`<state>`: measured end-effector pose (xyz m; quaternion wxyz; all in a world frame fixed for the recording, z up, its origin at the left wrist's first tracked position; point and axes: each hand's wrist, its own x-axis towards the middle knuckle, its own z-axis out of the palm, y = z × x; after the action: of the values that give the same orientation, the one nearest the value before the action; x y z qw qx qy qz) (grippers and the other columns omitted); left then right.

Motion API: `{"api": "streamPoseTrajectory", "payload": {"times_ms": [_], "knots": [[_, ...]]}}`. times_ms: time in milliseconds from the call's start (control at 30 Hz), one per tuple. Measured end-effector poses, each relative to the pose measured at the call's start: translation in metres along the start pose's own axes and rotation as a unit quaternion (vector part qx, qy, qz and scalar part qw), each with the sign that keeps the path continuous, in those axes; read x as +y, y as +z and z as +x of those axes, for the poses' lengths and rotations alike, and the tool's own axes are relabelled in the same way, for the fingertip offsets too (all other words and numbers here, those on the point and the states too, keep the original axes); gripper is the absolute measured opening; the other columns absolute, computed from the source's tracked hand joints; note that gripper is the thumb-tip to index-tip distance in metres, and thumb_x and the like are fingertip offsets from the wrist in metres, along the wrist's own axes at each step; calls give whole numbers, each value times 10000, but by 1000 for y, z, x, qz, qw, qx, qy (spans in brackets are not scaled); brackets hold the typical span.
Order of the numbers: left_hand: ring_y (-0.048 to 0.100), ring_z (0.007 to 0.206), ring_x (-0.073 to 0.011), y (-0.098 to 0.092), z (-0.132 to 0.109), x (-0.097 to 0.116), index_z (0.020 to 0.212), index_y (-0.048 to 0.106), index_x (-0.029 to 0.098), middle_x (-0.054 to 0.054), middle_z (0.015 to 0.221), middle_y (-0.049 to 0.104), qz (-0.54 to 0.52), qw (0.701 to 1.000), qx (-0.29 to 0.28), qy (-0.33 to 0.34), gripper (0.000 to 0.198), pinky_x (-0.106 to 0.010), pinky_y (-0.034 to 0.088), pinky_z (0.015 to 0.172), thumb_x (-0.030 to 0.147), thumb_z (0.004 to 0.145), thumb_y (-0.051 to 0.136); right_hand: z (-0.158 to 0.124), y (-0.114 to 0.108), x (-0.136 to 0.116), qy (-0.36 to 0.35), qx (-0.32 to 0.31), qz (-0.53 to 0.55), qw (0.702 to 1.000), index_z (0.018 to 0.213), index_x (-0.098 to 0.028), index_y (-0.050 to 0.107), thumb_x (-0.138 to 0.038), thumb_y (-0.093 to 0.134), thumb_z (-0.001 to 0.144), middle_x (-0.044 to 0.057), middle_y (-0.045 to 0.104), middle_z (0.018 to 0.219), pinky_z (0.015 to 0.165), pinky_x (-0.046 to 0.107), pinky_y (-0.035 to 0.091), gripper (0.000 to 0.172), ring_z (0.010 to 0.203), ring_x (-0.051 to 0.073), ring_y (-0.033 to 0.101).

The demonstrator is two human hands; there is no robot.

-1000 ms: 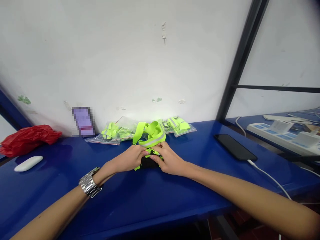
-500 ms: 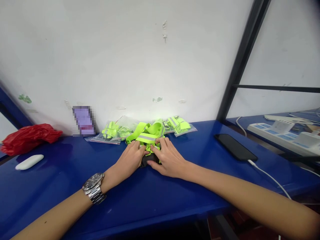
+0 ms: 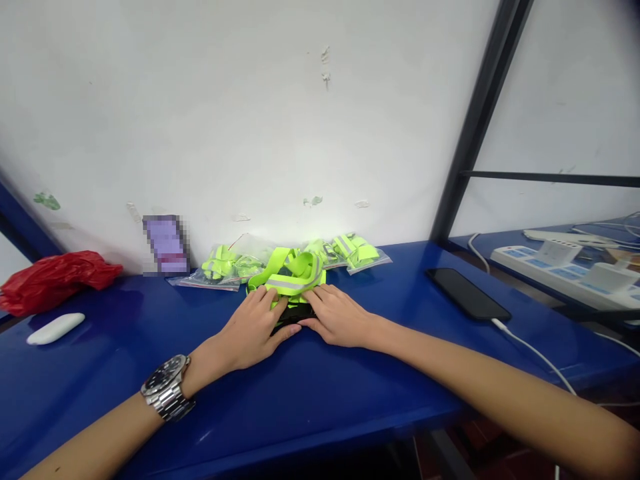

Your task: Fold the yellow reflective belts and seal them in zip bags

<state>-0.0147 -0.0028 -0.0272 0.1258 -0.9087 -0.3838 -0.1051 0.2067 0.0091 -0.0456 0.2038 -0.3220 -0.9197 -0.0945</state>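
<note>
A bundle of neon-yellow reflective straps (image 3: 295,285) with grey stripes lies on the blue table, and a black piece (image 3: 299,312) shows at its near side. My left hand (image 3: 255,328) grips the left of the bundle, its thumb stretched along the front of the black piece. From the right, my right hand (image 3: 337,316) grips the other side, fingers over the straps and thumb at the front edge. The two thumb tips nearly meet. Both hands partly hide the black piece. Behind are clear bags of similar straps (image 3: 221,263), with another bag of straps (image 3: 356,251) to the right.
A red plastic bag (image 3: 60,280) and a white oval case (image 3: 56,329) lie at the left. One phone (image 3: 167,245) leans against the wall. Another black phone (image 3: 467,293), with a white cable, lies right. Beyond the black frame is a power strip (image 3: 555,277).
My left hand has shifted slightly left and toward me, its thumb now extended along the front of the black piece. My right fingers have flattened over the straps.
</note>
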Motion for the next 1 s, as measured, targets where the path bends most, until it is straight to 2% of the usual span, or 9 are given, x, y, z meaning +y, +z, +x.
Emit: {"api": "streamPoseTrajectory", "payload": {"times_ms": [100,200,367,467,567,667,767,867,1000], "knots": [[546,994,-272,-1,-5,-3,1158,553,149,-134,1064,600,-13,1000,-8,12,376,-441,446,898,422,986,358,3,2,1,6,2,1,1000,1001,-122,553,-356,430,981,136,611,917,761,360,437,266,821,232,571],[575,900,-248,-3,-12,-4,1117,529,167,-98,963,624,-39,999,-16,1,316,-385,474,804,406,988,368,4,0,2,33,6,27,999,892,-150,572,-326,426,989,91,609,846,733,339,393,248,742,185,544],[552,982,-252,2,-18,-2,1044,531,171,-132,1088,578,-67,997,25,7,223,-383,481,832,278,995,341,3,0,-1,52,33,81,995,908,-172,617,-372,442,985,95,603,955,781,351,376,277,912,215,498],[556,984,-253,11,-16,-3,1020,542,161,-132,1065,568,-54,998,37,-1,219,-402,481,859,238,988,339,3,4,-2,73,51,86,992,891,-159,653,-334,467,976,102,571,916,773,340,386,269,889,214,476],[587,918,-247,17,-14,-6,1051,538,162,-123,1009,576,-42,999,26,-20,226,-382,499,792,179,964,331,6,5,-1,92,57,107,988,869,-152,667,-265,498,957,88,582,845,718,307,375,221,850,205,503],[626,865,-221,17,-12,-8,1160,490,169,-113,1006,596,-86,995,40,-41,312,-332,504,723,99,905,324,9,2,0,133,31,136,981,760,-163,647,-295,465,970,54,598,724,627,287,319,308,710,178,526],[641,750,-160,14,-8,-10,1216,444,191,-38,856,620,-171,983,33,-66,384,-258,489,682,67,865,345,10,-3,-3,182,-17,190,965,695,-177,607,-371,386,997,25,578,619,553,280,247,422,557,149,486],[627,682,-133,11,-5,-10,1201,425,199,14,743,594,-210,972,13,-103,354,-224,470,656,83,876,351,8,-2,-7,211,-13,216,953,763,-178,584,-376,389,994,22,598,649,540,273,243,362,546,150,495],[626,807,-165,9,-5,-5,1083,482,185,-52,890,633,-209,975,20,-75,206,-268,480,727,211,945,330,5,5,-6,218,63,180,957,988,-163,524,-384,497,954,23,611,744,562,264,306,225,609,171,531]]}}
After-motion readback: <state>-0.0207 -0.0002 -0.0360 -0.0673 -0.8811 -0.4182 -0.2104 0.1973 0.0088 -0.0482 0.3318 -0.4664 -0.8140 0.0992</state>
